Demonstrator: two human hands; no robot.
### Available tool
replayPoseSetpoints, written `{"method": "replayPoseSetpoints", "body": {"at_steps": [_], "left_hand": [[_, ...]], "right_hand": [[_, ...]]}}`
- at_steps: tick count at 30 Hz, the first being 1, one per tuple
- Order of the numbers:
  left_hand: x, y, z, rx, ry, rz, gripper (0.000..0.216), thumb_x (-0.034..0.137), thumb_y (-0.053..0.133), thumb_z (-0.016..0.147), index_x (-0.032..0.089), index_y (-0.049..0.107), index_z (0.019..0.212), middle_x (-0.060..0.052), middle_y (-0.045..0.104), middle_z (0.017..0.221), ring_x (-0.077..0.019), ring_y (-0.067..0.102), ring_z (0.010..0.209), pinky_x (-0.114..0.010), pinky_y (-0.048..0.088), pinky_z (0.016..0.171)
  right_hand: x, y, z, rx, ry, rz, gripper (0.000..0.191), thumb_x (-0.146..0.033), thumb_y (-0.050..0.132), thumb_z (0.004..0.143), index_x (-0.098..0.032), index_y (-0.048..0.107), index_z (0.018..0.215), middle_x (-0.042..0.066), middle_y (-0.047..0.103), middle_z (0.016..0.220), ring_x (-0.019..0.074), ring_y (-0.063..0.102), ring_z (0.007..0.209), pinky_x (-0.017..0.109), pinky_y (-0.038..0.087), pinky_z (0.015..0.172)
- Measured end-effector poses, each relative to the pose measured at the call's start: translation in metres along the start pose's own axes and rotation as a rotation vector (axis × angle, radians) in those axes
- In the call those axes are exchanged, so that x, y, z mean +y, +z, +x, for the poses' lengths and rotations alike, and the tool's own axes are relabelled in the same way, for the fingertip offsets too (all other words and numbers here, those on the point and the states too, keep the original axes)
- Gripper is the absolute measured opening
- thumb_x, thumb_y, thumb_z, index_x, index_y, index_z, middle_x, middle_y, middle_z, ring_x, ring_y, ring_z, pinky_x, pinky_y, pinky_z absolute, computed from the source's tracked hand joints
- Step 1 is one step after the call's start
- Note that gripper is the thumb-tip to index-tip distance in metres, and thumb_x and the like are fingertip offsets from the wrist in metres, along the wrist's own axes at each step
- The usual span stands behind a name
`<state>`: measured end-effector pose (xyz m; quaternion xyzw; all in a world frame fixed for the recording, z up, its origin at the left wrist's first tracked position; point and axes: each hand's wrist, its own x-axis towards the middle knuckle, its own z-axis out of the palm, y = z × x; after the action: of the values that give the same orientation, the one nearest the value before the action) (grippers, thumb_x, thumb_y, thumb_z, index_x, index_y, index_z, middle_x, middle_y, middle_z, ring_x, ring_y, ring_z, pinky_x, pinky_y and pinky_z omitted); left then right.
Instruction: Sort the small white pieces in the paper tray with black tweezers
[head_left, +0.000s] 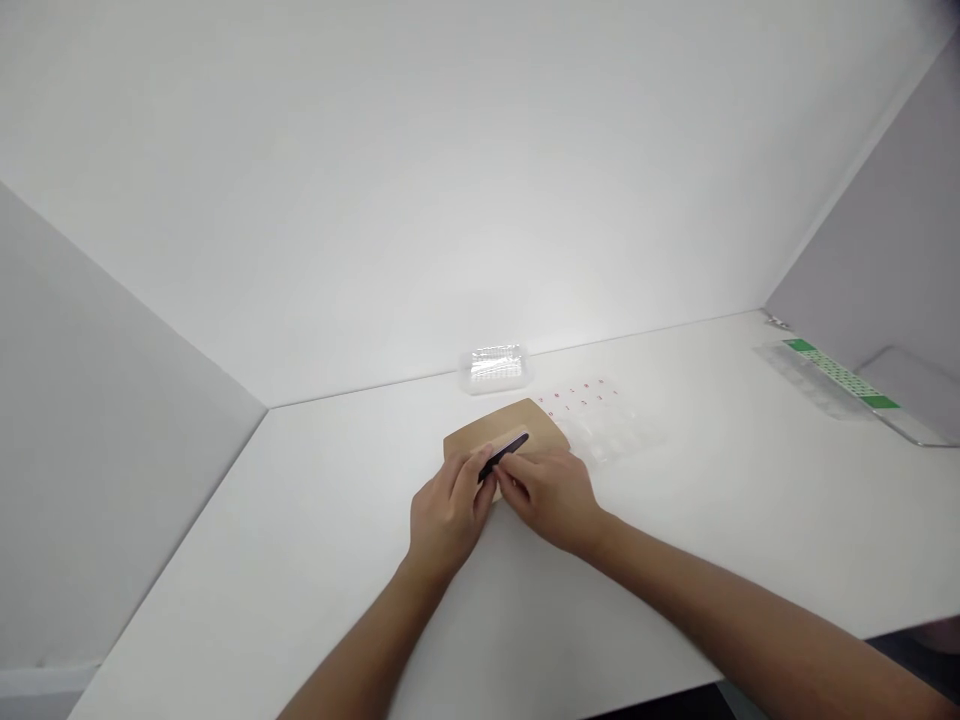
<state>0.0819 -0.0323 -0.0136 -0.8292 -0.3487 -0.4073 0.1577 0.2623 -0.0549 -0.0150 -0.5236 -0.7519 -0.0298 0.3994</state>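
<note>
A slim black strip (514,446) with a rounded end and a pale edge sticks out between my two hands, tilted up to the right. My left hand (448,510) has its thumb and fingers closed around the lower end of it. From the other side, my right hand (556,497) pinches at the strip with bent fingertips; what lies between those fingertips is hidden. Both hands are over a tan, card-like piece (474,430) on the white table (315,560), and they cover its near part.
A clear plastic box (495,370) stands against the back wall. Right of the tan piece lies a transparent sheet with red numbers (574,398), beside crumpled clear plastic (611,432). Farther right are a green-and-white patterned strip (840,375) in clear film and a bent metal wire frame (904,437).
</note>
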Motion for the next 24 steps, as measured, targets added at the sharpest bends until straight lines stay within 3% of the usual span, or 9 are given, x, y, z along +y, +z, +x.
{"method": "replayPoseSetpoints", "body": {"at_steps": [2, 8, 14, 20, 24], "left_hand": [[0.002, 0.000, 0.000, -0.013, 0.011, -0.011, 0.037, 0.013, 0.065, 0.095, 0.020, 0.061, 0.131, -0.002, 0.075, 0.098, -0.0113, 0.071, 0.081, -0.020, 0.050, 0.064], [-0.001, 0.002, -0.001, 0.015, 0.020, 0.042, 0.037, 0.018, 0.072, 0.092, 0.020, 0.061, 0.128, -0.001, 0.075, 0.096, -0.0115, 0.070, 0.076, -0.022, 0.050, 0.062], [0.000, -0.001, 0.001, 0.026, 0.028, 0.031, 0.039, 0.016, 0.072, 0.092, 0.018, 0.061, 0.130, -0.003, 0.075, 0.097, -0.0118, 0.071, 0.081, -0.021, 0.051, 0.066], [0.001, -0.003, 0.003, 0.017, 0.030, 0.045, 0.035, 0.016, 0.071, 0.093, 0.019, 0.062, 0.127, -0.002, 0.074, 0.092, -0.0115, 0.069, 0.073, -0.022, 0.049, 0.061], [0.001, -0.004, 0.003, 0.029, 0.038, 0.055, 0.037, 0.015, 0.071, 0.092, 0.019, 0.062, 0.127, -0.001, 0.073, 0.089, -0.0108, 0.069, 0.072, -0.021, 0.049, 0.061]], "right_hand": [[-0.003, -0.001, 0.000, 0.005, -0.021, 0.004, 0.032, -0.024, 0.051, 0.099, -0.019, 0.051, 0.067, -0.005, 0.054, 0.056, 0.0084, 0.037, 0.052, 0.026, 0.021, 0.056], [0.017, -0.008, 0.004, -0.004, 0.163, -0.105, 0.035, -0.029, 0.050, 0.099, -0.019, 0.046, 0.065, -0.005, 0.048, 0.053, 0.0091, 0.031, 0.049, 0.028, 0.015, 0.053], [0.002, -0.002, 0.001, -0.058, 0.075, -0.041, 0.032, -0.027, 0.051, 0.097, -0.019, 0.047, 0.066, -0.005, 0.053, 0.057, 0.0088, 0.035, 0.053, 0.026, 0.018, 0.055], [0.024, -0.011, 0.006, -0.029, 0.227, -0.088, 0.035, -0.032, 0.049, 0.099, -0.019, 0.044, 0.067, -0.005, 0.049, 0.054, 0.0085, 0.036, 0.050, 0.027, 0.016, 0.053], [0.021, -0.011, 0.006, -0.068, 0.187, -0.046, 0.034, -0.030, 0.048, 0.098, -0.019, 0.043, 0.067, -0.005, 0.047, 0.054, 0.0081, 0.035, 0.050, 0.026, 0.017, 0.053]]}}
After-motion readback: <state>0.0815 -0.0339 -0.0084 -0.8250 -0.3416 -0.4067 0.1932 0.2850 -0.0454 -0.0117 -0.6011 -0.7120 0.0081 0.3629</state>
